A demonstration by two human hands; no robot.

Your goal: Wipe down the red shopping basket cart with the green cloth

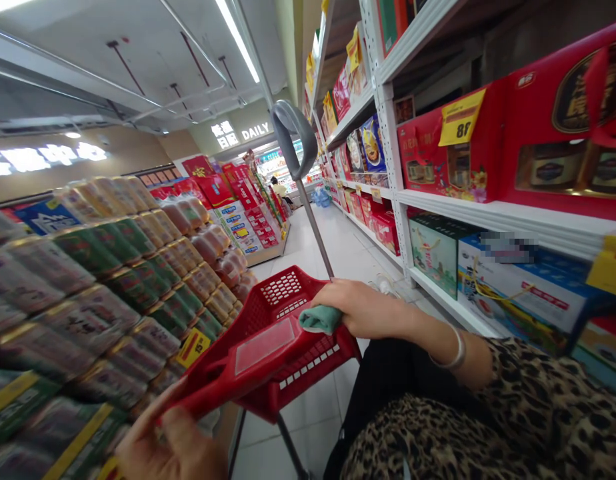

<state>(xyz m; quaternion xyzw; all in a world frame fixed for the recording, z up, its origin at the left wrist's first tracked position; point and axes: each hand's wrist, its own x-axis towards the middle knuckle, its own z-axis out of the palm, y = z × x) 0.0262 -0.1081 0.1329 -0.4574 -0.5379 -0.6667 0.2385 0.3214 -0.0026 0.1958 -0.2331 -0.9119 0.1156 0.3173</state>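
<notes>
A red plastic shopping basket [261, 303] stood tilted in the frame on a metal-legged frame, over white floor tiles [308, 413], with a grey loop handle [293, 137] on a metal pole [314, 227] rising from its far side. The right hand [363, 310], a silver bangle [455, 351] at its wrist, lay over the rim and pressed a folded teal cloth [321, 320] there, close to the pole. The left hand [171, 443] gripped the near edge of the basket at the bottom of the view, so the hands were well apart, the basket between them.

On the left, shrink-wrapped packs of canned drinks [88, 293] were stacked just beside the basket, with a yellow price tag [193, 347]. On the right, white metal shelving [388, 150] held red gift boxes [451, 143]. A leopard-print sleeve [488, 417] filled the lower right. A distant person [279, 190] stood down the aisle.
</notes>
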